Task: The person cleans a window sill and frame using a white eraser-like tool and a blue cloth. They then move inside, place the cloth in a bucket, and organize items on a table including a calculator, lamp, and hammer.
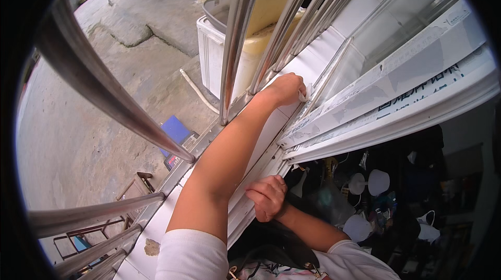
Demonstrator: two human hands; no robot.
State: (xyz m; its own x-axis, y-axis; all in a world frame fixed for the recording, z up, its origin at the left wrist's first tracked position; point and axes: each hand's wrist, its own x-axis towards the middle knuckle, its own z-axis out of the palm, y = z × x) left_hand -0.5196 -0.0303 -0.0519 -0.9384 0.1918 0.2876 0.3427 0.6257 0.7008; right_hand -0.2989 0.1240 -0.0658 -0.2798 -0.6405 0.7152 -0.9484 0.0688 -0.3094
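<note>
My left hand (287,87) reaches across the white-tiled windowsill (270,133) and pinches a crumpled white cloth or tissue (306,94). The cloth touches the base of the glass pane's frame, by the edge of the tiles. Closer to my body, my right hand (268,198) is curled into a fist at the white sliding-window track (244,205). Nothing shows inside that fist, though its palm side is hidden. The white sash frames (383,84), partly covered by torn, printed protective film, stand to the right of both hands.
Metal security bars (238,45) line the sill's outer side. Outside are a white bin (211,57) with a metal basin (219,10) on it, a pale pipe (197,90) and a blue object (175,128). A dark, cluttered room (375,201) lies on the right.
</note>
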